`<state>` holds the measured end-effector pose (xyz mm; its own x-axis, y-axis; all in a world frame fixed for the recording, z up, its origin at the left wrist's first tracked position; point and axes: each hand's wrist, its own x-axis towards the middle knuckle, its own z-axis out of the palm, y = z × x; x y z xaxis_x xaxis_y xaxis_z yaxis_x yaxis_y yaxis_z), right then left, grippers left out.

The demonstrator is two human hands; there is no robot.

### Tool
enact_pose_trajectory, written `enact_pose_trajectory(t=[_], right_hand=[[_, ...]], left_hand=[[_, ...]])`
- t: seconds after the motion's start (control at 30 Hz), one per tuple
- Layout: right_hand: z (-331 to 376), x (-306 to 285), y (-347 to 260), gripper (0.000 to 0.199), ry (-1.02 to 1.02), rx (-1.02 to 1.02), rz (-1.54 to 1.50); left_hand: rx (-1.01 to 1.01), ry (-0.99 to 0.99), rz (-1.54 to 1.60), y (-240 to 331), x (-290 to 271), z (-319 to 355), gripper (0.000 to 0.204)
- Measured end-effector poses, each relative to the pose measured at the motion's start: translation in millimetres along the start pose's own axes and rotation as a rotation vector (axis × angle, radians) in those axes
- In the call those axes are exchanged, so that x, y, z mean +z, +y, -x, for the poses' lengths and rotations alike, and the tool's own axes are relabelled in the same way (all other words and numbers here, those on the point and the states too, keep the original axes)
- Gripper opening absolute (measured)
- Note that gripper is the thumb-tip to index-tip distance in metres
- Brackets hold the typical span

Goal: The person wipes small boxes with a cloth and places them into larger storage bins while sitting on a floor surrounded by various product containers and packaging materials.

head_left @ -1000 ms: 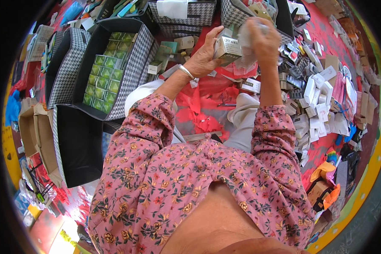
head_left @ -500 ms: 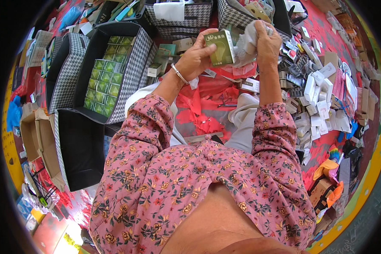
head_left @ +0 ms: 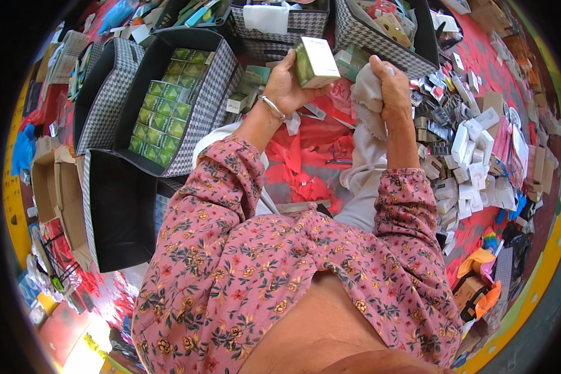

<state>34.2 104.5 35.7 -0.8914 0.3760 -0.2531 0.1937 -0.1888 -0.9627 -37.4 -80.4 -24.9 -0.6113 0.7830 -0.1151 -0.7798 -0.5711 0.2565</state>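
Above the red sheet [head_left: 305,156], left hand [head_left: 285,87] grips a green box [head_left: 316,61] w/ fingers round it — right hand [head_left: 389,87] clenched on a cloth [head_left: 369,100], just beside.

A black-and-white houndstooth fabric bin [head_left: 221,93] at upper left holds neat rows of small green boxes [head_left: 162,112]. Just left of it stands a second houndstooth bin [head_left: 100,118], and below them an empty black-lined bin [head_left: 115,212]. Brown cardboard cartons [head_left: 59,193] lie at the far left. Crumpled red plastic sheeting [head_left: 305,162] covers the red floor [head_left: 480,56] in the middle. A heap of small white and grey boxes [head_left: 474,149], perhaps flattened, spreads on the right.
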Motion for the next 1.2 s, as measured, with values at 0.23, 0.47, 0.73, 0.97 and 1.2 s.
enact_pose_trajectory(t=[0.23, 0.47, 0.73, 0.97, 1.2], right_hand=[[31.8, 61.5, 13.8, 0.046, 0.030, -0.735, 0.862], [13.6, 31.0, 14.3, 0.022, 0.143, -0.517, 0.401], [23.8, 66.9, 12.1, 0.019, 0.099, -0.938, 0.638], [-50.5, -10.3, 12.4, 0.024, 0.644, -0.725, 0.613], [-14.5, 43.8, 3.7, 0.026, 0.085, -0.856, 0.602]], left_hand=[[0.166, 0.086, -0.204, -7.0, 0.7, 1.8, 0.036], [0.203, 0.305, -0.310, -8.8, 13.8, 1.3, 0.023], [-0.099, -0.009, -0.058, -20.6, 2.4, 5.0, 0.041], [-0.228, -0.246, 0.092, -9.2, 7.9, 3.8, 0.050], [-0.163, -0.152, 0.233, -9.4, -0.5, 4.9, 0.049]])
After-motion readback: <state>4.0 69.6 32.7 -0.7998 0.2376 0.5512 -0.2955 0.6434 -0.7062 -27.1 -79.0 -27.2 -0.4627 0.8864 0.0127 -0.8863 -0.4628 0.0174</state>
